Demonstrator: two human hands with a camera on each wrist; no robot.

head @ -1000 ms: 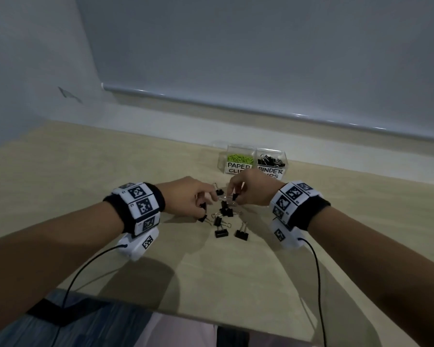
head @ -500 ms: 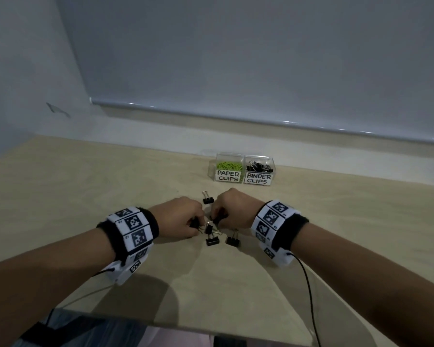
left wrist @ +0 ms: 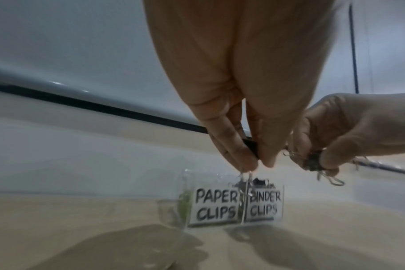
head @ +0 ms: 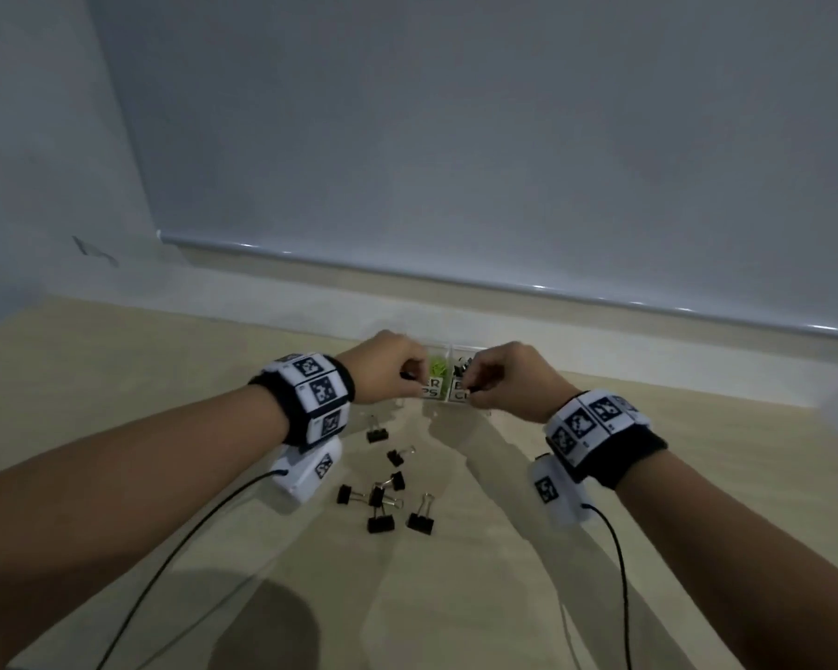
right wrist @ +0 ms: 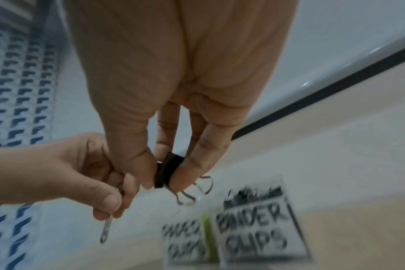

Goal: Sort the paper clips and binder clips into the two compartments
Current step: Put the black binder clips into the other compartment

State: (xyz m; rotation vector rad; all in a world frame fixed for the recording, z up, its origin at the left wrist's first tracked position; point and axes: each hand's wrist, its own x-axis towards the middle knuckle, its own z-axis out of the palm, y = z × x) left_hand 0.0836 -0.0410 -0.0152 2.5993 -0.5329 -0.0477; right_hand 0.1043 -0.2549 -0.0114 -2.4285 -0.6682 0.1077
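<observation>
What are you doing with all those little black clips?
Sorting clips into a little two-part box. Each hand holds one black binder clip in a fingertip grip, up by the box: the left hand has one, the right hand another. More binder clips wait on the table.

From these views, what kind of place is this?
Probably an office or lab desk set up for recording: a plain light wooden table against a bare wall, a lowered grey roller blind behind it, and a clear two-compartment box hand-labelled PAPER CLIPS and BINDER CLIPS. Nothing domestic shows.
</observation>
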